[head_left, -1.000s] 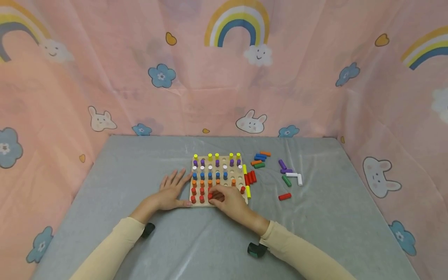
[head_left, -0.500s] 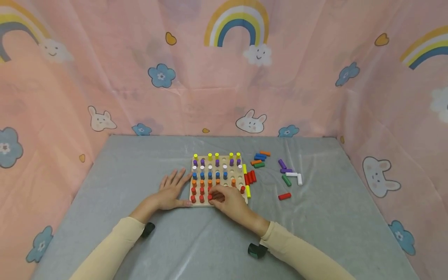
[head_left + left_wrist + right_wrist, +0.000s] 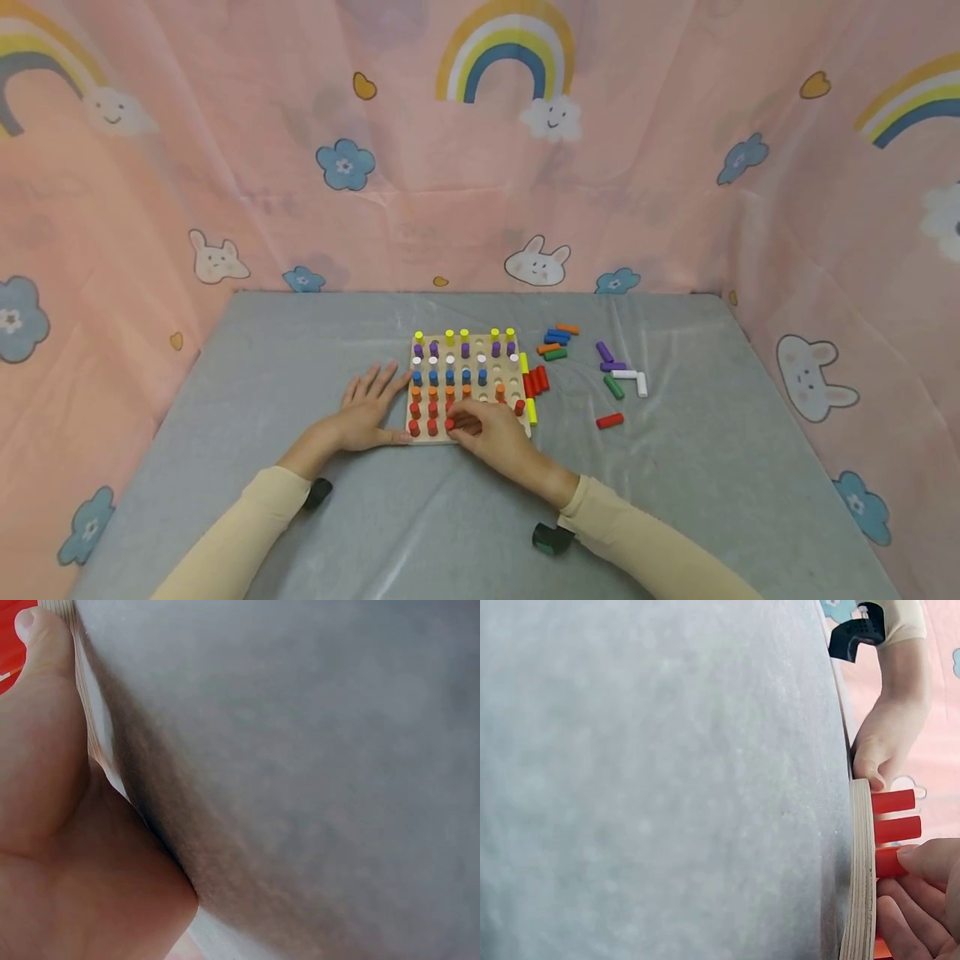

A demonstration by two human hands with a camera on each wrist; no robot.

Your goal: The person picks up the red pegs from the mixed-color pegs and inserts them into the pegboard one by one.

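Observation:
A wooden pegboard (image 3: 435,442) lies on the table with rows of coloured pegs standing in its holes. My left hand (image 3: 367,421) lies with fingers spread at the board's left side, its thumb touching the near left corner. With thumb and fingers, my right hand (image 3: 491,429) pinches a red peg (image 3: 886,862), third from the left in the nearest row. That peg stands upright at the board, beside two other red pegs (image 3: 897,828). The right hand hides part of the two nearest rows. In the left wrist view, mostly the palm (image 3: 90,877) and grey cloth show.
Red pegs (image 3: 537,381) and two yellow pegs (image 3: 532,412) lie against the board's right side. Farther right are loose blue, orange, green, purple and white pegs (image 3: 625,374), plus a lone red peg (image 3: 611,421). A pink printed curtain (image 3: 405,217) surrounds the grey-covered table (image 3: 300,333).
Almost nothing differs. Both hands keep their places, the right one still pinching the same red peg; only the head view shifts very slightly.

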